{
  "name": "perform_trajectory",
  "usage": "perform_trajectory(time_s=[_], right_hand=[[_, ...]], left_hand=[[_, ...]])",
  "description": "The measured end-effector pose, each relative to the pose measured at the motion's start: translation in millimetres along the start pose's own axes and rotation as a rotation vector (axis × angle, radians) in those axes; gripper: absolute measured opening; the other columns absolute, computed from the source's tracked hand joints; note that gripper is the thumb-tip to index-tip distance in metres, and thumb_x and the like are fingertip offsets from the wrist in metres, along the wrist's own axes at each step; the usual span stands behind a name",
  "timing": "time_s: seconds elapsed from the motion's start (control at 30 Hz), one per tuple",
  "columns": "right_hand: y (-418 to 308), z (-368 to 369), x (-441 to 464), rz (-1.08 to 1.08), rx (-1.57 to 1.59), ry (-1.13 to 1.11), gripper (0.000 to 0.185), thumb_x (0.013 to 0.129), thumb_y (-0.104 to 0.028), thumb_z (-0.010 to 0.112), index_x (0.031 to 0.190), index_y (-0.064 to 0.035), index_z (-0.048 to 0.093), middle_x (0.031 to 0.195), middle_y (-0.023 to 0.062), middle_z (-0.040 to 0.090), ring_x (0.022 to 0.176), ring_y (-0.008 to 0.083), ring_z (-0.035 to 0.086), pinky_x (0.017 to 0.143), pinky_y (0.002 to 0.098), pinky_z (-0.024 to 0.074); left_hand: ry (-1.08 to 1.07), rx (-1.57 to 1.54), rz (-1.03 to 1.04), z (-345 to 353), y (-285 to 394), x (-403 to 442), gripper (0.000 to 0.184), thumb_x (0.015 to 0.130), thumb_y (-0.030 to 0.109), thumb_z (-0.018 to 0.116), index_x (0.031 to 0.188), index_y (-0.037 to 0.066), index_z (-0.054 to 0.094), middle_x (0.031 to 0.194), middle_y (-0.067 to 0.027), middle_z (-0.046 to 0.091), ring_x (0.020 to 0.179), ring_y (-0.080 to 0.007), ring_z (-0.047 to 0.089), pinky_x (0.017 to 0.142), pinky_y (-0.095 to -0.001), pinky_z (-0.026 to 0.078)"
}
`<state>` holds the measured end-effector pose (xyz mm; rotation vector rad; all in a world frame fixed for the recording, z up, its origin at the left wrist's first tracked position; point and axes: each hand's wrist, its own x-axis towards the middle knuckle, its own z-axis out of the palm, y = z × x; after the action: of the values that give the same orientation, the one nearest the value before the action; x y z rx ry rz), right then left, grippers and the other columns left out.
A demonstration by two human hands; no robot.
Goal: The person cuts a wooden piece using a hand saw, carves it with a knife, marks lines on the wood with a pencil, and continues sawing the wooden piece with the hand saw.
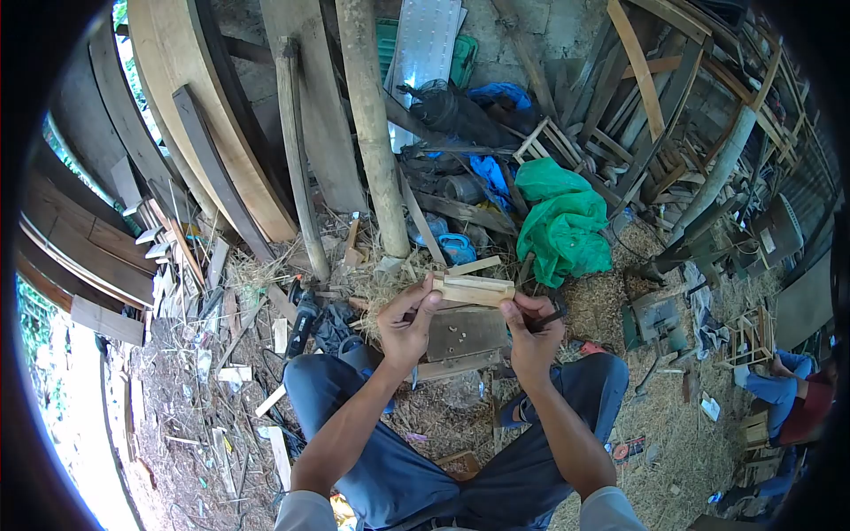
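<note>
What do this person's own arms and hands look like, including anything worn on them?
The left hand and right hand are gloveless. Both forearms are bare, with no watch or bracelet visible. The short sleeves look light grey and plain. Any rings are too small to tell.

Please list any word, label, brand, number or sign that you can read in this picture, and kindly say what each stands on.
None: no text can be read anywhere in this view.
Wooden piece between the left hand and the right hand: no lettering can be made out.
Dark tool on the ground and green plastic sheet: any marking is too small or blurred to read.
</note>
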<state>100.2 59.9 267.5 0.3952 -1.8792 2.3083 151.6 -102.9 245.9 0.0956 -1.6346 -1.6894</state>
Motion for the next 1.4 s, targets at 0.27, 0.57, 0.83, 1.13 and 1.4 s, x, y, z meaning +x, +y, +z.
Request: perform_trajectory(time_s=[0.27, 0.57, 0.83, 1.13, 1.4], right_hand=[[-4, 4, 1, -0.007, 0.028, 0.029, 0.015, 0.085, -0.008, 0.072, 0.096, -0.0008, 0.065, 0.084, -0.0007, 0.064, 0.068, 0.0014, 0.049, 0.060, 0.0184, 0.0385], [-3, 2, 1, -0.048, 0.017, 0.029, 0.020, 0.086, -0.007, 0.071, 0.103, 0.0006, 0.066, 0.088, 0.0014, 0.066, 0.072, 0.0029, 0.052, 0.065, 0.0189, 0.0424], [-5, 1, 2, -0.075, -0.053, 0.068, 0.017, 0.083, -0.004, 0.073, 0.098, 0.0011, 0.070, 0.088, 0.0021, 0.067, 0.072, 0.0031, 0.054, 0.067, 0.0193, 0.0441], [0, -6, 7, 0.008, 0.091, -0.025, 0.020, 0.083, -0.001, 0.072, 0.103, 0.0015, 0.068, 0.097, 0.0075, 0.069, 0.081, 0.0061, 0.059, 0.072, 0.0208, 0.0465], [-9, -12, 16, -0.009, 0.057, -0.206, 0.024, 0.085, 0.003, 0.064, 0.109, 0.0032, 0.063, 0.114, 0.0131, 0.065, 0.103, 0.0161, 0.060, 0.090, 0.0283, 0.0460]], left_hand=[[0.034, 0.014, -0.076, 1, 2, -4, 0.020, 0.089, 0.010, 0.068, 0.102, -0.004, 0.064, 0.088, -0.0089, 0.069, 0.078, -0.0100, 0.066, 0.069, -0.0219, 0.051], [0.053, -0.087, -0.049, 4, 4, -4, 0.013, 0.089, 0.008, 0.067, 0.096, -0.002, 0.062, 0.085, -0.0038, 0.067, 0.074, -0.0036, 0.058, 0.067, -0.0200, 0.048], [0.046, -0.065, -0.051, 6, 10, -4, 0.011, 0.088, 0.005, 0.068, 0.095, -0.002, 0.063, 0.084, -0.0027, 0.066, 0.074, -0.0030, 0.057, 0.066, -0.0182, 0.045], [0.036, -0.050, 0.003, 3, 3, -5, 0.013, 0.089, 0.007, 0.068, 0.098, -0.002, 0.063, 0.085, -0.0035, 0.067, 0.073, -0.0030, 0.057, 0.064, -0.0181, 0.044], [-0.126, 0.074, 0.246, 0, 13, 6, 0.016, 0.088, -0.009, 0.057, 0.103, -0.004, 0.060, 0.110, -0.0199, 0.066, 0.103, -0.0243, 0.065, 0.087, -0.0315, 0.052]])
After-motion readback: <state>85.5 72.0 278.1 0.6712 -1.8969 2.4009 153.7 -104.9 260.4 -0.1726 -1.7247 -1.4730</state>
